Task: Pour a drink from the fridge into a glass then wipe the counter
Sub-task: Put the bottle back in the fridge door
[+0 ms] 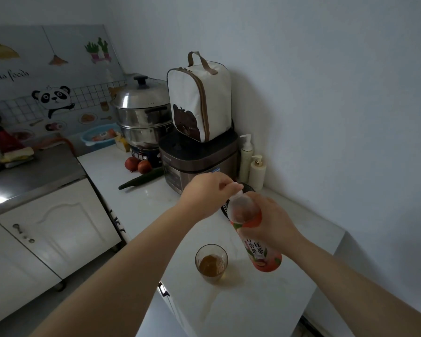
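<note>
Seemingly mid-recapping, drink poured.
Gripped bottle (255, 250) mid-body with right hand (271, 222), centre right, to steady it; pinched cap (238, 186) with left hand (209, 195), likely twisting; left part-filled glass (211, 262) on counter (253, 302), lower centre, just beside bottle.

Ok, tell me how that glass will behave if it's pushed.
The glass looks clear and rigid, so probably fragile. Short, wide and partly filled, it likely slides rather than tips, though the brown drink could slosh.
</note>
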`<state>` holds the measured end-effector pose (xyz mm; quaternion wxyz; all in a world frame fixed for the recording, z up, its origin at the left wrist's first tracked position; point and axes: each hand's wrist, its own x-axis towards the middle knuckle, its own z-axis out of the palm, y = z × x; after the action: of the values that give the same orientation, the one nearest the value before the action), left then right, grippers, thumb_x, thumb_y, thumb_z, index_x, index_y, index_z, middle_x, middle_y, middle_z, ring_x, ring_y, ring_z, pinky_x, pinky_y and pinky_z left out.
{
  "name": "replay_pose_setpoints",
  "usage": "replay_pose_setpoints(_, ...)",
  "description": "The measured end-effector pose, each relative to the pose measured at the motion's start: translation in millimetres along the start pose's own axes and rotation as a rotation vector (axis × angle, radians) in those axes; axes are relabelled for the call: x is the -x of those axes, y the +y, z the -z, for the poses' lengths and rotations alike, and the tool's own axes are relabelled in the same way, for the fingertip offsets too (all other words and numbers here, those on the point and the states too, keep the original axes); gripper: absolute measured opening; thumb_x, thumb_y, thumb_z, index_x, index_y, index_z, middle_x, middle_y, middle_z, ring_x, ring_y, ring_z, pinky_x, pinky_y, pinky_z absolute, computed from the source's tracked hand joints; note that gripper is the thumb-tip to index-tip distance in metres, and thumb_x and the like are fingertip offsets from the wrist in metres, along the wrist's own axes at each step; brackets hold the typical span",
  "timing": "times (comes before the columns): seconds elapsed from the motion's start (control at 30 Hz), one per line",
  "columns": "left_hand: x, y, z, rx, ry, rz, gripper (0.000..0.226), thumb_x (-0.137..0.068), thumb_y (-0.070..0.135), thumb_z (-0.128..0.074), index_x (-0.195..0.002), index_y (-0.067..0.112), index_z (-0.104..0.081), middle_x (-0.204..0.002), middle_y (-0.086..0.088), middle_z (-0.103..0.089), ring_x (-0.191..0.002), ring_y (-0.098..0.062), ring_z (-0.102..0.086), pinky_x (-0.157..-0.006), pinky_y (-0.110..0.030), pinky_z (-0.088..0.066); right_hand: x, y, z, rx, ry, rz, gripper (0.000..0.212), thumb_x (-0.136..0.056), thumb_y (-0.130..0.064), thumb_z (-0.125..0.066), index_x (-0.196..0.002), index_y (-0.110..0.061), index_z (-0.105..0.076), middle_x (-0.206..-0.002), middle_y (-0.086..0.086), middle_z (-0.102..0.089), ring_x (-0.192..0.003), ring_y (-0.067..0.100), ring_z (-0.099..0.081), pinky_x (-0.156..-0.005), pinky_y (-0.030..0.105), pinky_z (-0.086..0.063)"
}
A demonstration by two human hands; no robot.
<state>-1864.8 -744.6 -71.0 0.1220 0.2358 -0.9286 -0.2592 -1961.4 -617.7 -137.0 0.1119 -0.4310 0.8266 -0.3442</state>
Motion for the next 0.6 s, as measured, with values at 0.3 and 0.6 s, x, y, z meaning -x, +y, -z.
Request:
replay_pose_setpoints(0.3,-2.0,-10.5,4.4,0.063,-0.094,-0.077,0.051,-0.090,0.029,-0.060,-0.139,0.027,-0.044,-0.134,0.005,-0.055,-0.121,-0.011,-0.051,-0.096,-0.025,-0.041,-1.7,2.9,-6.2,0.000,0.010,-0.026,0.073,-0.064,-0.030,-0.075,-0.127,-0.039,-0.038,-0.104,-0.009,-0.045,-0.091,0.010,-0.047,-0.071,0.022,-0.036)
replay_pose_setpoints(0.6,-7.8,0.2,7.3,-0.166,-0.124,-0.091,0.023,-0.095,0.020,-0.048,-0.108,0.017,-0.067,-0.107,-0.003,-0.066,-0.104,-0.019,-0.055,-0.088,-0.036,-0.049,-5.3,-2.1,-12.3,-0.001,-0.006,0.012,0.071,-0.065,-0.030,-0.074,-0.125,-0.039,-0.038,-0.107,-0.008,-0.045,-0.090,0.010,-0.047,-0.063,0.012,-0.032)
